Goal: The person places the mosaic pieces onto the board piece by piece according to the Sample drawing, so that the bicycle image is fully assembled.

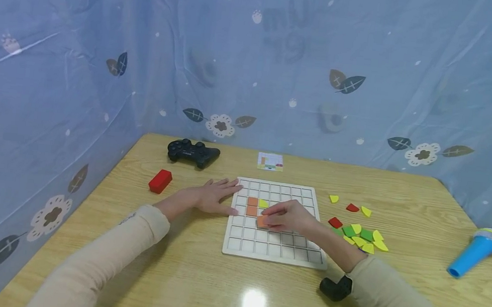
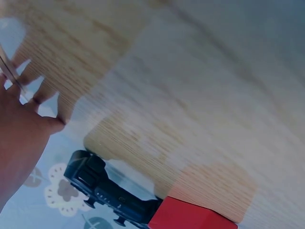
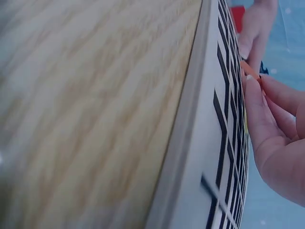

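Observation:
A white grid board [image 1: 241, 245] lies on the wooden table. My left hand [image 1: 218, 196] rests at its left edge with fingers spread and straight; the left wrist view shows that hand [image 2: 24, 129] at the far left. Over the middle of the board my right hand [image 1: 293, 217] pinches an orange square tile [image 1: 262, 221] between thumb and fingers. In the right wrist view the tile [image 3: 250, 70] is tilted, one edge near the board. Two orange tiles [image 1: 252, 206] sit one below the other in the grid, with a yellow quarter-round piece [image 1: 263, 203] beside the upper one.
Right of the board lie several loose yellow, green and red pieces [image 1: 359, 241]. A pattern card [image 1: 270, 161] lies behind it. Leftward are a black game controller [image 1: 193, 153] and a red block [image 1: 160, 181]. A blue toy microphone [image 1: 474, 255] stands out at the right; a black object [image 1: 335, 289] lies near my right sleeve.

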Tool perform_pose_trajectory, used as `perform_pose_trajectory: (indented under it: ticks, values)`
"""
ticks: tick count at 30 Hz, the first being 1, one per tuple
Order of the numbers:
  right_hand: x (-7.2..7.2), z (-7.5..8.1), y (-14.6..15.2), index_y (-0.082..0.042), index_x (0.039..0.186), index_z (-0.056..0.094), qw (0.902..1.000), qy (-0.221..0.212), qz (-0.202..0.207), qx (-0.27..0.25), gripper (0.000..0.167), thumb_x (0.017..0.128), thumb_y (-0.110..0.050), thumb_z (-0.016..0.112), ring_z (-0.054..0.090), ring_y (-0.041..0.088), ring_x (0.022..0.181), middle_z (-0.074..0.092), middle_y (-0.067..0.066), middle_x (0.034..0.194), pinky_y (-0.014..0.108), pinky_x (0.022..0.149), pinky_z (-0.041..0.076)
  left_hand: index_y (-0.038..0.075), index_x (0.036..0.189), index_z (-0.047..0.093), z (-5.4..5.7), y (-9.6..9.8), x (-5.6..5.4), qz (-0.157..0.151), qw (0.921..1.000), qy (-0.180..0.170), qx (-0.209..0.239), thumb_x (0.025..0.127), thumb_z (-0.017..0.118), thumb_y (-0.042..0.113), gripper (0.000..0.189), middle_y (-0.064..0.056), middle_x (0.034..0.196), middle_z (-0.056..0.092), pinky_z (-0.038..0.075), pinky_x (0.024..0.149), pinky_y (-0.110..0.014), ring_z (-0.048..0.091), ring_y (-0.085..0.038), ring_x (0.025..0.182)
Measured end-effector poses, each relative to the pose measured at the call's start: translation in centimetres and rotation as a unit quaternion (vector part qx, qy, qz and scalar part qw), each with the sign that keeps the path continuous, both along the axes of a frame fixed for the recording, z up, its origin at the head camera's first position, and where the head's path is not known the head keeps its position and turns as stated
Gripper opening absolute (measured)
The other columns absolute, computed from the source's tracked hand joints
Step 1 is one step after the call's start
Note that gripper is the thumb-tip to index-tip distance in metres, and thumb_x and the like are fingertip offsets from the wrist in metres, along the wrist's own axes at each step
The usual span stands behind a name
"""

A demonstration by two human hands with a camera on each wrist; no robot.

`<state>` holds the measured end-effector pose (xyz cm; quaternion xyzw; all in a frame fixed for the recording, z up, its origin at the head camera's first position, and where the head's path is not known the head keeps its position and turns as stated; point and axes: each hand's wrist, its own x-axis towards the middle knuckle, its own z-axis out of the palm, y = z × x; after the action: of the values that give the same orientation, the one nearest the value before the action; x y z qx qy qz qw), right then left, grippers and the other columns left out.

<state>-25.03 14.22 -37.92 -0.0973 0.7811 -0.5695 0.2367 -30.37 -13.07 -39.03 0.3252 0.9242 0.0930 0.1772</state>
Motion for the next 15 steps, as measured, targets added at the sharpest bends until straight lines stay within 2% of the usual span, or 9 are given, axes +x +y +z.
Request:
perform_pose_trajectory:
  ticks: [8,15]
  values:
    - [0.1,-0.2,-1.8,0.005,0.106,0.07,0.9998,0.009,-0.01,0.013,0.022,0.086,-0.003,0.07,0.069,0.02,0.081,0.07,0.01,0.091,0.033,0.073,0.056,0.028,0.155,0.007,-0.7,0.1,-0.6,0.006,0.9999,0.008,-0.011,0.087,0.039,0.073,0.088,0.004,0.159,-0.003,0.001,0.111,-0.055,-0.001,-0.024,0.144]
    - [0.0,-0.4,-2.6,0.004,0.1,0.071,0.9986,0.04,-0.013,0.034,0.018,0.085,-0.004,0.072,0.069,0.019,0.075,0.071,0.009,0.086,0.032,0.069,0.056,0.026,0.155,0.006,0.4,0.3,0.1,0.014,0.9998,-0.009,-0.011,0.09,0.043,0.067,0.085,0.002,0.159,-0.004,-0.001,0.111,-0.054,-0.002,-0.025,0.144]
